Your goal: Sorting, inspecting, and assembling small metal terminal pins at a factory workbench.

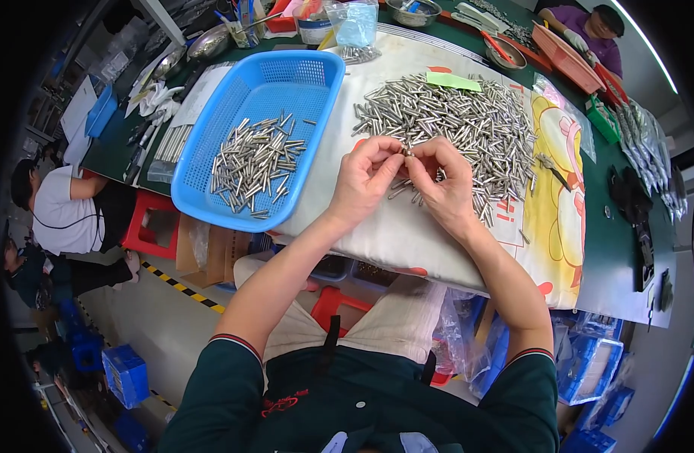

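Observation:
My left hand (366, 179) and my right hand (445, 187) meet at the near edge of a heap of slim metal pins (475, 124). Thumbs and fingertips of both pinch a small metal piece (407, 152), probably one of these pins; the fingers cover most of it. The heap lies loose on a pale printed cloth (385, 245), with a light green paper slip (454, 81) on its far side. Left of my hands stands a blue perforated plastic basket (182, 177), holding a smaller batch of similar pins (256, 162).
A dark-handled tool (556, 172) lies right of the heap. Metal bowls, including one with a red-handled item (499, 50), stand at the back. Someone in purple (585, 34) works by a pink basket (562, 57). Another person in white (66, 211) sits at left, near a red stool (152, 224).

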`<state>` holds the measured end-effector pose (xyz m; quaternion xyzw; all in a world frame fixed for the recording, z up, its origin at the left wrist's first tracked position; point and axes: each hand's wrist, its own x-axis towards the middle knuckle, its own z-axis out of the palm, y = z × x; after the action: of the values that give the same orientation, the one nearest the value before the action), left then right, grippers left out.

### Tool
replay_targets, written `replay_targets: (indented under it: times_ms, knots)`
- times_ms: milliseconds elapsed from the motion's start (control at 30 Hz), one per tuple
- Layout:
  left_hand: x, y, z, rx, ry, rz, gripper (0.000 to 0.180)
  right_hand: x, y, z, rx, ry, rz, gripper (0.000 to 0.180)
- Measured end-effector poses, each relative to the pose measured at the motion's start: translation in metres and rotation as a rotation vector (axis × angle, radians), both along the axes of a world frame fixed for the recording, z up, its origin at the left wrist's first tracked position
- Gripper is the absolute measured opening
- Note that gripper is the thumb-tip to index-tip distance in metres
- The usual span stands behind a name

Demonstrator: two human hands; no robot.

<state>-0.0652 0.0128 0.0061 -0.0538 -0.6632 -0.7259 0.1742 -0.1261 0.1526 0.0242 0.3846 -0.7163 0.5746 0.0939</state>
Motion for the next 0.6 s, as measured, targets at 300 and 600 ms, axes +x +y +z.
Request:
replay_targets:
  times_ms: [300,600]
  knots:
    - [-0.0027,-0.0053,0.0022,0.178,-0.163,-0.123,0.021,0.003,-0.0046,-0.0006,-0.011,-0.471,-0.014,0.01]
    - [-0.0015,-0.005,0.0076,0.29,-0.233,-0.19,0.026,-0.0027,-0.0035,-0.0018,0.058,-0.452,-0.064,0.014]
